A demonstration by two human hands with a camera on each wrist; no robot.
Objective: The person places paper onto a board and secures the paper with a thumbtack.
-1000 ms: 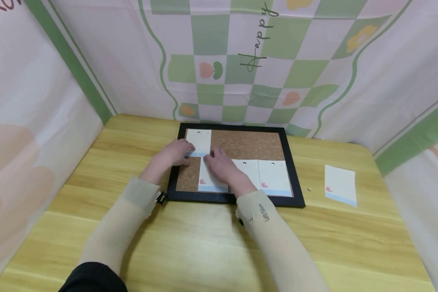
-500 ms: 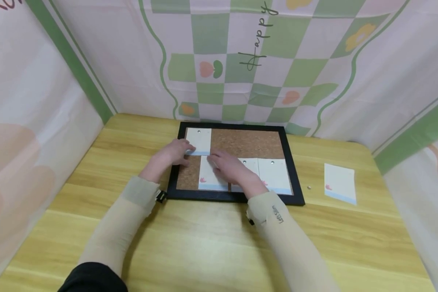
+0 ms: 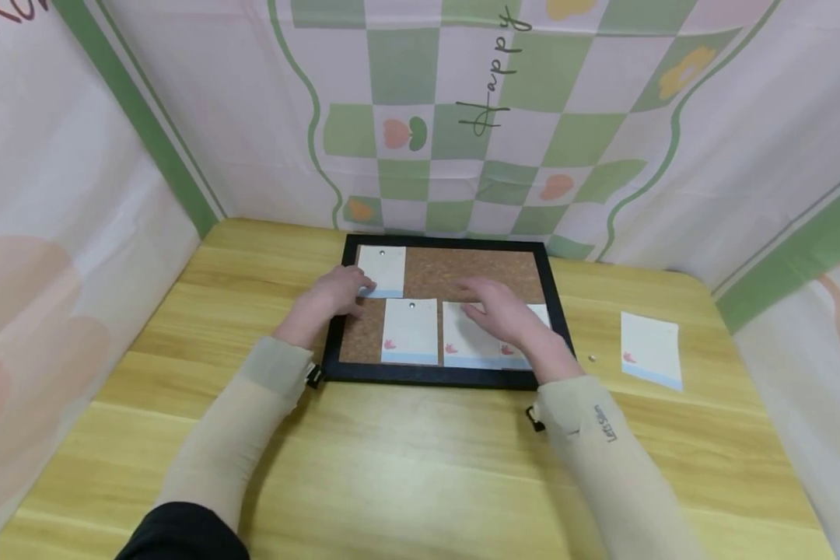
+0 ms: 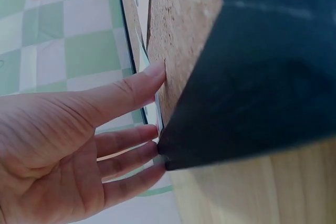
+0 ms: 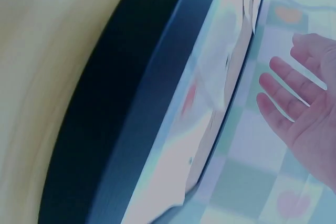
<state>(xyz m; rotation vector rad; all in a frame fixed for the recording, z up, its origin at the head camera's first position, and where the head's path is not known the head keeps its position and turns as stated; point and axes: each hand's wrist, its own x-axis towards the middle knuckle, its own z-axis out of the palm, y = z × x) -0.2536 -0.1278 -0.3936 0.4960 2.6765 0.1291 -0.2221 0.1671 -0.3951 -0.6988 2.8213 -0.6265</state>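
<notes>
A cork board (image 3: 434, 268) in a black frame lies on the table. My left hand (image 3: 334, 294) rests at the board's left side, some fingers on the upper-left paper (image 3: 386, 271); in the left wrist view, the thumb (image 4: 142, 85) touches the cork. A silver pushpin (image 3: 411, 306) sits at the top of the lower-left paper (image 3: 409, 334). Above the board my right hand (image 3: 507, 315) hovers, holding nothing, its fingers spread loosely in the right wrist view. Beneath it lie the lower-middle paper (image 3: 465, 346) and the partly hidden lower-right paper (image 3: 540, 313).
Right of the board, a loose paper (image 3: 651, 350) with a blue bottom band lies on the wooden table (image 3: 420, 459). A small silver pushpin (image 3: 592, 358) lies between it and the board. A patterned curtain (image 3: 462, 140) hangs behind.
My right hand has left the lower-left paper and moved right over the lower papers, uncovering the pushpin in that paper. My left hand has stayed in place.
</notes>
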